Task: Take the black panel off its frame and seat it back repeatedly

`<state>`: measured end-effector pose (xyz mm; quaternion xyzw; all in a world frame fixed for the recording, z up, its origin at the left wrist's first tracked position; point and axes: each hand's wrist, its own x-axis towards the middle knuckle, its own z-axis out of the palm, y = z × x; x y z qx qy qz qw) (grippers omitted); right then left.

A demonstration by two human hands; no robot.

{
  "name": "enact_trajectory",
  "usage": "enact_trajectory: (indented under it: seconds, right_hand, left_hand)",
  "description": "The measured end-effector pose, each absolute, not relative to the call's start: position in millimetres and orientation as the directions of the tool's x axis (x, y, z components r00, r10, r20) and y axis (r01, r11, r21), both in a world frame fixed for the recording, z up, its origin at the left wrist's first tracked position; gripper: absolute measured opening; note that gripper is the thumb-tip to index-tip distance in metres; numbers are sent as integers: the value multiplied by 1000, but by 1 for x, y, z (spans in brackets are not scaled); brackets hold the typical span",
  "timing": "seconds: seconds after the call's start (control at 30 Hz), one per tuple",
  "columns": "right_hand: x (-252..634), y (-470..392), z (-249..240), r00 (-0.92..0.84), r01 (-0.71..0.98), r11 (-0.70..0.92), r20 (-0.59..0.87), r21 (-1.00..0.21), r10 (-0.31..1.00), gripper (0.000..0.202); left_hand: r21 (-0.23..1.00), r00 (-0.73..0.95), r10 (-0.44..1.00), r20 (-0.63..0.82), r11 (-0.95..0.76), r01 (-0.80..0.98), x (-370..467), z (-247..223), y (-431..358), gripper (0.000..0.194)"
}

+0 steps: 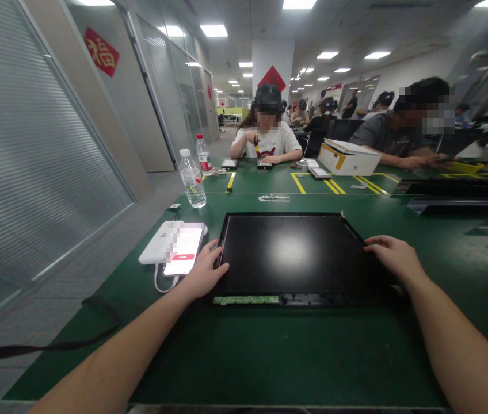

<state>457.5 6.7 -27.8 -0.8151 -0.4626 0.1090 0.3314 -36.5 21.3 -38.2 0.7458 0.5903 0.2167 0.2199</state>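
A black flat display panel [291, 253] lies screen up on the green table in front of me, with a ceiling light mirrored in its middle. Along its near edge a green circuit board strip [246, 299] is exposed. My left hand [207, 267] grips the panel's left edge, thumb on top and fingers along the side. At the opposite edge, my right hand [393, 253] has its fingers closed on the panel's upper right side. The undersides of the fingers are partly hidden.
Left of the panel lie a lit phone [185, 253] with a cable and a white power bank [155, 244]. Two water bottles [193, 181] stand behind them. Across the table [270, 356] sit a white box [350, 158] and co-workers. Dark long strips [464, 206] lie at right.
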Motion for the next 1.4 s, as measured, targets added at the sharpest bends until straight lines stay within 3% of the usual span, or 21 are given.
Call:
enact_trajectory:
  seconds: [0.23,0.4,0.63,1.4]
  right_hand:
    - [456,7,-27,547,699,-361,136,-618,826,22]
    - [458,7,-30,531,702,-328,157,-632,833,23]
    - [459,7,-33,523,697,-310,163,-647,837,22]
    - [455,6,-34,522,682,-284,177,-674,835,20]
  left_hand:
    - [547,288,956,60,-272,792,-39,-30,12,71]
    - [474,439,896,66,-416,776,-45,-18,5,66]
    - [503,618,786,16,-541,674,-53,-4,1,59]
    - [512,715,699,1,-614,600,-57,-4,3,51]
